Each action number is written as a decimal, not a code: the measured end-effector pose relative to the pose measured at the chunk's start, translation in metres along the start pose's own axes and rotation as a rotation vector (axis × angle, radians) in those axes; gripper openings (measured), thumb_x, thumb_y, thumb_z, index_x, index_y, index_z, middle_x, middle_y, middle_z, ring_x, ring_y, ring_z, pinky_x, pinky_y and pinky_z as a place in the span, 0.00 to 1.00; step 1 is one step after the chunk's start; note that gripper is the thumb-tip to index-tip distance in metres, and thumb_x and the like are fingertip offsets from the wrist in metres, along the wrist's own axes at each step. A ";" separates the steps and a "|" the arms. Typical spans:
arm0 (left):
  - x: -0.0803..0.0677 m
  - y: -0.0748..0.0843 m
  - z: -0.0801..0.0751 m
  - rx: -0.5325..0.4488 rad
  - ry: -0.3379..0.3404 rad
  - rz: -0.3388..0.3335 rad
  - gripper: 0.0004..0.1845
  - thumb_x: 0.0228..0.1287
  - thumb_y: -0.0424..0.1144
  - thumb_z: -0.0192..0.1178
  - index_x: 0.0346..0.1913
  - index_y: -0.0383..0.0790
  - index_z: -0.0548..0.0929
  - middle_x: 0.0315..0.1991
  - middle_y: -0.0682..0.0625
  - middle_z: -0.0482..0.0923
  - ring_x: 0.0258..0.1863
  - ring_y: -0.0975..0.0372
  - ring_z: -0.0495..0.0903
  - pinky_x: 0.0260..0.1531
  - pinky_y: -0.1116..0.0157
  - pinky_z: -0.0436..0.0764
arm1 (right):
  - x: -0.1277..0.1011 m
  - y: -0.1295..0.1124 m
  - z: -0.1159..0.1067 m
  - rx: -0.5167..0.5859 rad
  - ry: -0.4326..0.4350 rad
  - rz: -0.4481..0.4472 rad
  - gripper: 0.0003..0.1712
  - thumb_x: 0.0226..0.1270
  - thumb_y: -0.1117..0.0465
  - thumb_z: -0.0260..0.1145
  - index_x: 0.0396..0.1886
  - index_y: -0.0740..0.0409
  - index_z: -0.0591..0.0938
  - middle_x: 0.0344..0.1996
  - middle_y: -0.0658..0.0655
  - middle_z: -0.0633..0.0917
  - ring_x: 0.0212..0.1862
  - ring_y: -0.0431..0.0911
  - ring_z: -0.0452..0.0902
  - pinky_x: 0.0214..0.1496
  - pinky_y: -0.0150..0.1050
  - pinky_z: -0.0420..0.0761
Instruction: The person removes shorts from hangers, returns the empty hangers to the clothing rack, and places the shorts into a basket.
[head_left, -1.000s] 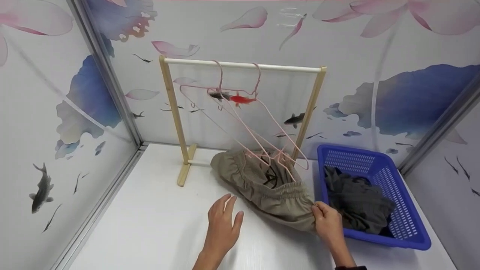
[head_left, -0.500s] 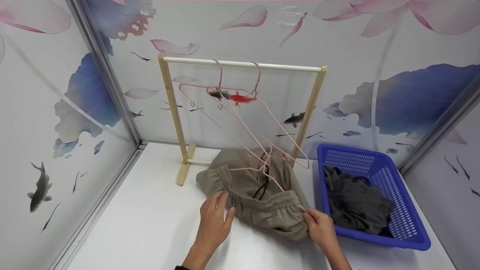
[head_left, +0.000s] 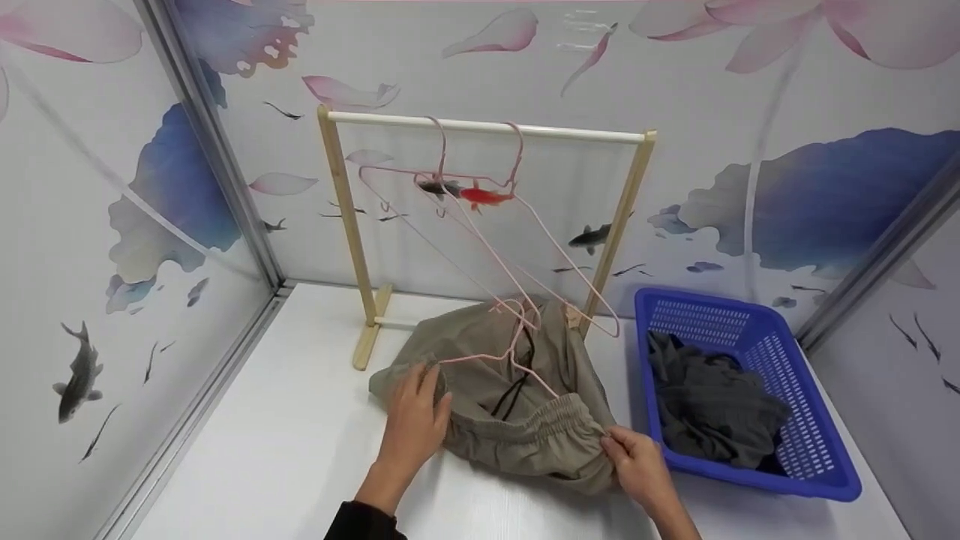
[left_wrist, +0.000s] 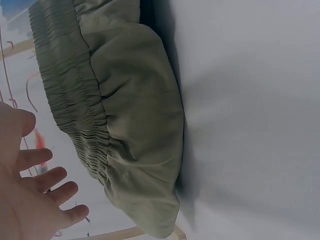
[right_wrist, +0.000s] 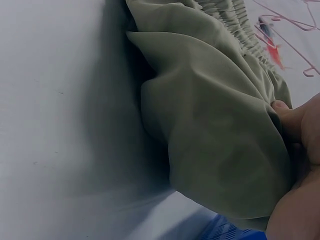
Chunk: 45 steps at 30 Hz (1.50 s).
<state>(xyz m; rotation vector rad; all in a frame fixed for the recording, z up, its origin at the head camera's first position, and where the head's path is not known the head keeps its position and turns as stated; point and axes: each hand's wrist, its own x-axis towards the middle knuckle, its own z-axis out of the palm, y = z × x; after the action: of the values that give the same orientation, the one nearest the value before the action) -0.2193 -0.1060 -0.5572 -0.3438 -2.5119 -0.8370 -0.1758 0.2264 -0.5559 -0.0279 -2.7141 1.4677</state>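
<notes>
**Khaki shorts spread on the table, hanger on top**

The white table (head_left: 300, 465) carries a wooden rack (head_left: 480, 135) at the back, pink hangers (head_left: 480, 180) on its rail. At my right stands a blue basket (head_left: 810, 480) holding crumpled dark grey clothes (head_left: 712, 412). Between rack and basket lie the khaki shorts (head_left: 517, 442), a pink hanger (head_left: 517, 352) resting on them. My left hand (head_left: 412, 427) lies with fingers straight on the left waistband; my right hand (head_left: 630, 465) pinches the right edge.
</notes>
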 end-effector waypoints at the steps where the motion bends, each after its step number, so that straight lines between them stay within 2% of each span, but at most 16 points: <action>1: 0.002 -0.002 0.001 0.006 -0.002 -0.001 0.24 0.74 0.36 0.63 0.66 0.25 0.76 0.65 0.29 0.72 0.65 0.37 0.73 0.63 0.40 0.73 | 0.000 0.000 0.000 0.005 -0.006 -0.001 0.19 0.74 0.70 0.63 0.21 0.57 0.72 0.18 0.48 0.68 0.19 0.38 0.63 0.23 0.31 0.64; 7: 0.009 -0.012 0.005 0.060 -0.024 -0.035 0.25 0.74 0.38 0.63 0.66 0.26 0.76 0.64 0.29 0.72 0.65 0.38 0.72 0.65 0.38 0.69 | -0.002 0.003 0.001 0.033 -0.036 -0.022 0.14 0.73 0.70 0.63 0.25 0.57 0.78 0.18 0.49 0.72 0.20 0.37 0.66 0.24 0.31 0.67; 15: 0.008 -0.019 0.010 0.069 -0.101 -0.134 0.24 0.75 0.40 0.62 0.64 0.27 0.78 0.63 0.30 0.73 0.64 0.37 0.72 0.65 0.36 0.66 | -0.005 0.008 0.001 0.041 -0.070 -0.069 0.10 0.73 0.72 0.63 0.30 0.58 0.82 0.20 0.49 0.75 0.21 0.36 0.68 0.25 0.32 0.69; 23: 0.006 -0.024 0.012 0.086 -0.082 -0.148 0.17 0.74 0.39 0.62 0.56 0.29 0.83 0.53 0.34 0.79 0.56 0.39 0.77 0.59 0.35 0.70 | -0.004 0.007 0.001 -0.019 -0.057 -0.114 0.08 0.71 0.71 0.65 0.34 0.57 0.86 0.23 0.51 0.80 0.25 0.36 0.70 0.32 0.33 0.71; 27: 0.004 -0.026 0.012 0.082 -0.081 -0.156 0.16 0.74 0.40 0.63 0.53 0.30 0.83 0.51 0.35 0.79 0.55 0.40 0.77 0.59 0.37 0.70 | -0.003 0.005 0.002 -0.026 -0.030 -0.124 0.08 0.70 0.71 0.66 0.33 0.57 0.86 0.23 0.50 0.80 0.25 0.36 0.71 0.31 0.33 0.72; 34: 0.005 -0.028 0.013 0.048 -0.031 -0.159 0.12 0.70 0.37 0.66 0.48 0.31 0.84 0.44 0.38 0.78 0.48 0.44 0.77 0.52 0.42 0.74 | -0.004 0.003 0.002 -0.003 0.049 -0.156 0.10 0.70 0.72 0.66 0.32 0.54 0.87 0.21 0.48 0.80 0.22 0.35 0.70 0.28 0.32 0.71; 38: 0.006 -0.029 0.011 0.034 -0.013 -0.175 0.16 0.69 0.37 0.67 0.52 0.29 0.82 0.45 0.37 0.78 0.48 0.43 0.79 0.52 0.42 0.75 | -0.006 0.004 0.002 0.031 0.091 -0.184 0.12 0.70 0.72 0.65 0.33 0.52 0.87 0.18 0.47 0.78 0.18 0.34 0.68 0.22 0.32 0.71; 42: 0.006 -0.028 0.006 0.027 -0.026 -0.202 0.23 0.69 0.39 0.67 0.60 0.27 0.77 0.51 0.33 0.80 0.54 0.40 0.80 0.56 0.38 0.72 | -0.008 0.007 0.003 0.059 0.148 -0.283 0.12 0.69 0.74 0.66 0.31 0.53 0.86 0.18 0.48 0.78 0.16 0.34 0.67 0.19 0.32 0.70; 45: 0.005 -0.029 0.001 0.028 -0.040 -0.235 0.25 0.68 0.41 0.66 0.61 0.28 0.77 0.54 0.33 0.81 0.57 0.40 0.79 0.60 0.36 0.67 | -0.010 0.010 0.004 0.072 0.191 -0.344 0.11 0.67 0.75 0.67 0.33 0.56 0.87 0.20 0.49 0.79 0.17 0.34 0.68 0.18 0.33 0.70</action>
<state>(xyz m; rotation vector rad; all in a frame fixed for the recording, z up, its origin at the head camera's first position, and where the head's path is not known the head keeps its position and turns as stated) -0.2351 -0.1275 -0.5697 -0.0555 -2.6335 -0.8890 -0.1664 0.2279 -0.5664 0.2729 -2.3680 1.3809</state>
